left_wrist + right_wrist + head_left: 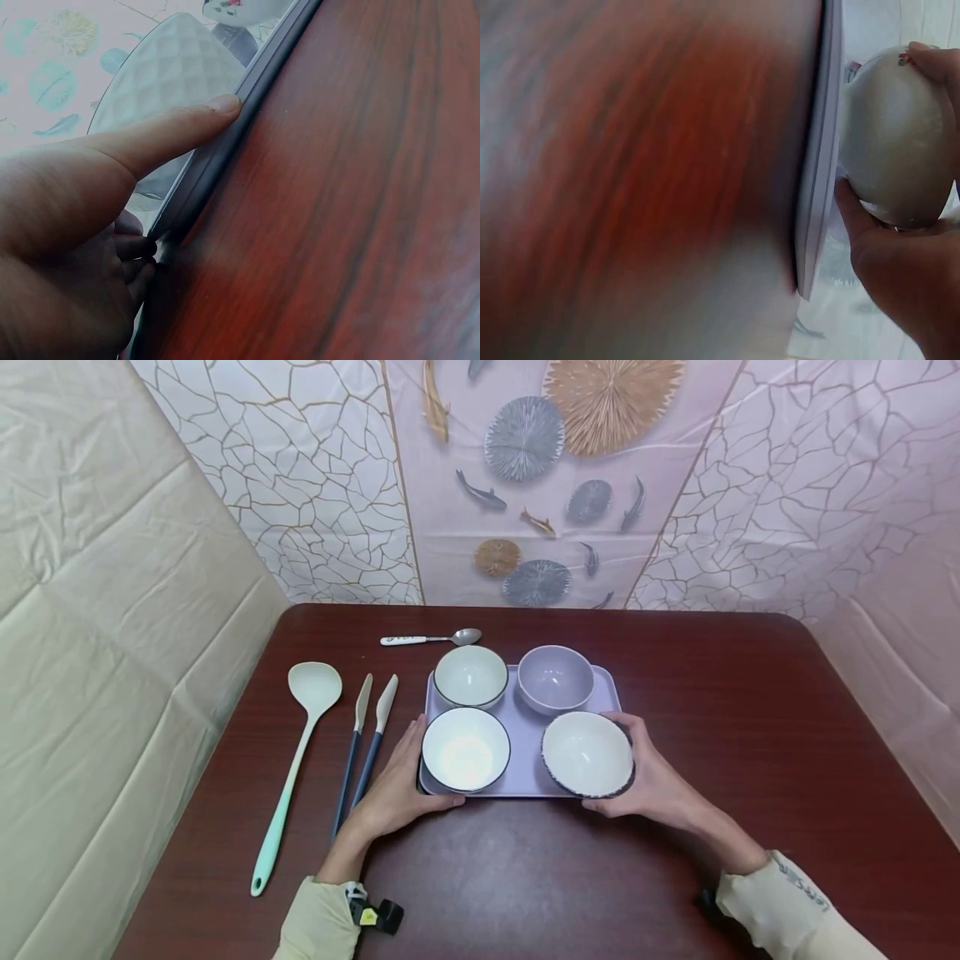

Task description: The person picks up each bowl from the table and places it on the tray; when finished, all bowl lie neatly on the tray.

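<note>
A lavender tray lies on the table with four-sided rounded corners, carrying several bowls. My left hand grips its near left corner, the thumb stretched along the front edge and the other fingers at the left side. Right beside that hand is a white bowl with a thin dark rim; its dimpled outside shows in the left wrist view. My right hand holds a white bowl with a speckled dark rim at the tray's near right, thumb and fingers spread around its side. In the right wrist view this bowl overlaps the tray edge.
Behind these stand another dark-rimmed white bowl and a lavender bowl, both on the tray. A spoon lies beyond it. To the left are two blue-handled knives and a long white-and-green ladle. Fabric walls surround the dark table.
</note>
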A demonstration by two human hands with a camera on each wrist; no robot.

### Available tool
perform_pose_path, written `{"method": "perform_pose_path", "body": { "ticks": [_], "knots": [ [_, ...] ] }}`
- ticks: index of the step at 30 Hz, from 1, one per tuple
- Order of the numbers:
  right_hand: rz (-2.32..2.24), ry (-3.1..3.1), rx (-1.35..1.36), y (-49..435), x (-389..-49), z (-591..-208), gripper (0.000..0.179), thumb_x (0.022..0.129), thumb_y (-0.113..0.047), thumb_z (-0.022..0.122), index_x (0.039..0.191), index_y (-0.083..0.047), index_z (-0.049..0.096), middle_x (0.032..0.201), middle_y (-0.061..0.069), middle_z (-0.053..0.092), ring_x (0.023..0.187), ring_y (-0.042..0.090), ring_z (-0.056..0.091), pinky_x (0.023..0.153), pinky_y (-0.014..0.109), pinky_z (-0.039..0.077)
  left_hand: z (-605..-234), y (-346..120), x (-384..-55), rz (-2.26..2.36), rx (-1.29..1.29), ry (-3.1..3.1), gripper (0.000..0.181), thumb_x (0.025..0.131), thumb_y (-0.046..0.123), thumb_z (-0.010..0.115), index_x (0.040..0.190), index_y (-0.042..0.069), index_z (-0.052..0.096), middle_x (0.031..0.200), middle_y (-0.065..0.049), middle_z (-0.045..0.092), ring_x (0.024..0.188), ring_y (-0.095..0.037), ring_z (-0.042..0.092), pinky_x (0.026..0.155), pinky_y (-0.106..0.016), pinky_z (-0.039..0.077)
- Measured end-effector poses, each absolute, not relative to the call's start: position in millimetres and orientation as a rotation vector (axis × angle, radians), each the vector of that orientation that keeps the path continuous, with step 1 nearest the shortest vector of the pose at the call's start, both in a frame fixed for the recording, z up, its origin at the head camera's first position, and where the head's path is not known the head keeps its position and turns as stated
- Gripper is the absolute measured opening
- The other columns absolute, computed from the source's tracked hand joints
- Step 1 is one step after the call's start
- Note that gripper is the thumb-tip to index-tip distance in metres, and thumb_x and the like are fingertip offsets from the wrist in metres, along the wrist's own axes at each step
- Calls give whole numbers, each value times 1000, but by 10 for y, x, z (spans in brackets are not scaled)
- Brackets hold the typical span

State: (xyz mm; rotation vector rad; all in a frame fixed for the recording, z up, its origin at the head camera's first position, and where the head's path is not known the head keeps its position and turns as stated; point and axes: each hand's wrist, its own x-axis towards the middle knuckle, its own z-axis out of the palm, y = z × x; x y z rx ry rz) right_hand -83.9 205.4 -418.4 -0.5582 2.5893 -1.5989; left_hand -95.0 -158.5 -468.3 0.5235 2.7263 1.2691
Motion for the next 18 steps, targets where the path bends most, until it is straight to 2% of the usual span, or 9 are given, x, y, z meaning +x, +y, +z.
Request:
{"method": "perform_pose_path", "body": {
  "ticks": [4,7,18],
  "knots": [
    [-1588,2577,-577,1964,-820,-4099,109,54,1,94,140,3,26,138,19,42,118,30,46,95,16,36,-4689,-1583,-949,1270,524,2725,127,69,42,89,157,3,7,162,-15,9,148,-29,5,112,-54,19],
    [-1588,2581,-578,1943,-835,-4108,109,54,2,94,140,4,26,138,19,41,118,29,46,95,16,36,-4691,-1581,-949,1272,526,2727,127,69,41,89,157,3,7,162,-16,10,148,-30,5,113,-54,18],
    [-1598,2595,-594,2046,-1023,-4500,118,51,-16,100,143,-10,25,139,4,39,121,17,45,98,17,34,-4714,-1586,-962,1272,526,2739,127,68,40,90,157,2,8,161,-16,11,148,-30,6,112,-54,19]
  ]
}}
